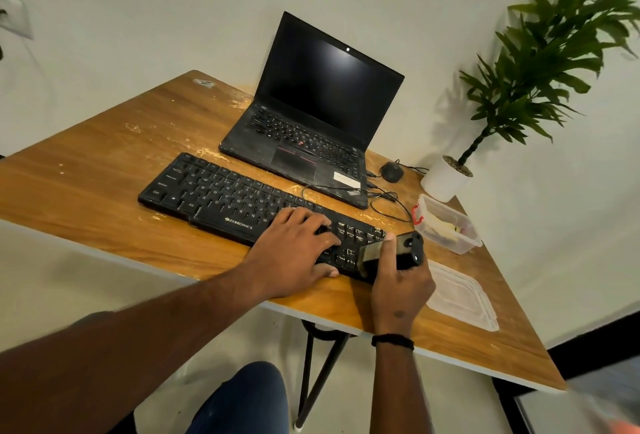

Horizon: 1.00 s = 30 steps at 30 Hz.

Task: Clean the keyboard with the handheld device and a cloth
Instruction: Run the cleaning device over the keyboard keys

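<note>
The black keyboard [242, 201] lay on the wooden counter [90, 174], in front of an open laptop [311, 115]. The left hand [294, 253] rested flat on its right-hand keys, fingers spread. The right hand [401, 281] had its grip curled round the handheld device [391, 253], held at the keyboard's right end. A clear container [450, 225] sat beside.

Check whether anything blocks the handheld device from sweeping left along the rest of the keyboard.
Yes: the left hand rests flat on the keyboard, just left of the handheld device gripped by the right hand. Keys further left lie uncovered.
</note>
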{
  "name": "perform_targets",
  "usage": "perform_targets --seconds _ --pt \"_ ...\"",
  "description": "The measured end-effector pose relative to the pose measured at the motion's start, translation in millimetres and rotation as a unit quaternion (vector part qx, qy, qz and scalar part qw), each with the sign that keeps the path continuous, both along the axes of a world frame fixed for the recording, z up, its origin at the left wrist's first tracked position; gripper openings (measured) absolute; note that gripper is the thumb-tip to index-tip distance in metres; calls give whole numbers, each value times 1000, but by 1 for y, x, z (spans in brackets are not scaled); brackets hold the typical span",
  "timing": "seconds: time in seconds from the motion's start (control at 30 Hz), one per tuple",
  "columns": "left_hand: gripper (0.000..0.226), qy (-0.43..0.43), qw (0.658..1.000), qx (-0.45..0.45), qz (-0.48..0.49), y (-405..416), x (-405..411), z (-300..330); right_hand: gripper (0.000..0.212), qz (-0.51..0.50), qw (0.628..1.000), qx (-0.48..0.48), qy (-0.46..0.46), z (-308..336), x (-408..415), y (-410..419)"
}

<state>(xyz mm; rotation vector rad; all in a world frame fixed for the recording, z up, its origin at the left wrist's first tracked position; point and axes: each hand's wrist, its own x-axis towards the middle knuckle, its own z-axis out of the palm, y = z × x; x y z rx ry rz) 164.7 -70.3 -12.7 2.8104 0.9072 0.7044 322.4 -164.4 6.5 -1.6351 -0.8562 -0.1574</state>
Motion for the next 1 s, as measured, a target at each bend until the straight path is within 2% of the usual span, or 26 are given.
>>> perform_targets --seconds 0.13,0.27,0.4,0.5,0.6,0.67,0.77,0.9,0.93,1.0 --pt "61 3 1000 -6 0 0 1 1 14 85 994 -55 38 9 6 -4" --pt "62 1 1000 -7 -5 1 1 1 13 69 995 -60 35 16 4 0" --pt "62 0 1000 -2 -1 0 1 1 16 161 971 -167 61 29 10 1" --pt "62 2 1000 -5 -2 0 1 1 18 115 982 -148 24 34 10 5" --pt "62 2 1000 -6 1 0 0 3 15 164 963 -206 49 34 6 5" --pt "62 6 1000 -10 -1 -1 1 3 17 173 959 -224 22 37 6 3" --pt "62 6 1000 -9 -2 -1 1 2 23 76 982 -171 -34 35 1 4" --pt "61 9 1000 -8 0 -2 1 3 19 164 965 -203 39 34 -6 2" --pt "61 10 1000 -9 -1 -3 1 3 19 164 964 -208 28 36 -4 2" --pt "62 12 1000 -10 -2 -3 0 4 22 93 976 -196 -29 37 -2 6"
